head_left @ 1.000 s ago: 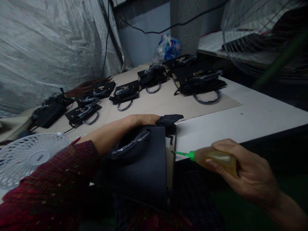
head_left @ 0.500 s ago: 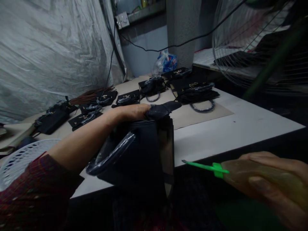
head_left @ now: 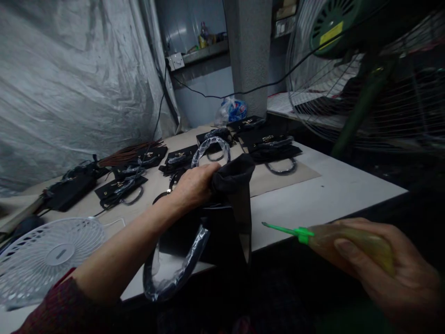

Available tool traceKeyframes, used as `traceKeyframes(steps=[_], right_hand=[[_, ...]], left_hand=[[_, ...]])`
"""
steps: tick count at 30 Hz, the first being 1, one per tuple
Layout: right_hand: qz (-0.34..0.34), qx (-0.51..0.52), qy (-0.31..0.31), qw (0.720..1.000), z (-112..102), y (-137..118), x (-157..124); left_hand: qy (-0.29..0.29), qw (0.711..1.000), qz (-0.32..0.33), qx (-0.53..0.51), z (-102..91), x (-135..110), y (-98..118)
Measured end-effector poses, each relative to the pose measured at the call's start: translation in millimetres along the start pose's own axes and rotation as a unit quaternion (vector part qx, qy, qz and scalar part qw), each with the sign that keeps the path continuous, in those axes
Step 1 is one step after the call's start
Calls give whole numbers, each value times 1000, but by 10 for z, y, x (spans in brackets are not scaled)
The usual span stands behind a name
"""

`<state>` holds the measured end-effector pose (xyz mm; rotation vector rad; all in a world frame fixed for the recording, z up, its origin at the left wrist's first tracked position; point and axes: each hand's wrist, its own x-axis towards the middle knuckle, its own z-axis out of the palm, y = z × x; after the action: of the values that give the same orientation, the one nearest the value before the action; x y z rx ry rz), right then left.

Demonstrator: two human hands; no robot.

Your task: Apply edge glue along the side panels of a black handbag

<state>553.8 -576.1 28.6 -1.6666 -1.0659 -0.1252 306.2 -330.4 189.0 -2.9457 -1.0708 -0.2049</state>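
The person's left hand [head_left: 196, 183] has its grip pinching the gathered black cloth [head_left: 234, 174] at the top of a dark handbag [head_left: 219, 236]; the fingertips are hidden, so how deep they reach is unclear. The handbag is at the near edge of the tabletop [head_left: 347, 190], one plastic-wrapped handle [head_left: 194, 250] hanging toward the person. The right hand [head_left: 392, 264] has its grip wrapped around a squeeze bottle [head_left: 361, 246], whose green nozzle [head_left: 281, 228] points at the handbag's side without touching. A white fan [head_left: 60, 253] is at left.
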Motion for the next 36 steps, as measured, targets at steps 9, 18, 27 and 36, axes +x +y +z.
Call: traceKeyframes(steps=[9, 18, 27, 36], right_hand=[[-142, 53, -131, 980, 491, -38, 234], [-89, 45, -215, 972, 511, -163, 366], [-54, 21, -241, 969, 559, -250, 442], [0, 30, -250, 968, 559, -167, 485]], left_hand=[[12, 995, -19, 95, 22, -55, 172], [55, 997, 5, 52, 50, -219, 119], [46, 998, 3, 35, 36, -271, 153], [57, 998, 9, -2, 57, -380, 165]])
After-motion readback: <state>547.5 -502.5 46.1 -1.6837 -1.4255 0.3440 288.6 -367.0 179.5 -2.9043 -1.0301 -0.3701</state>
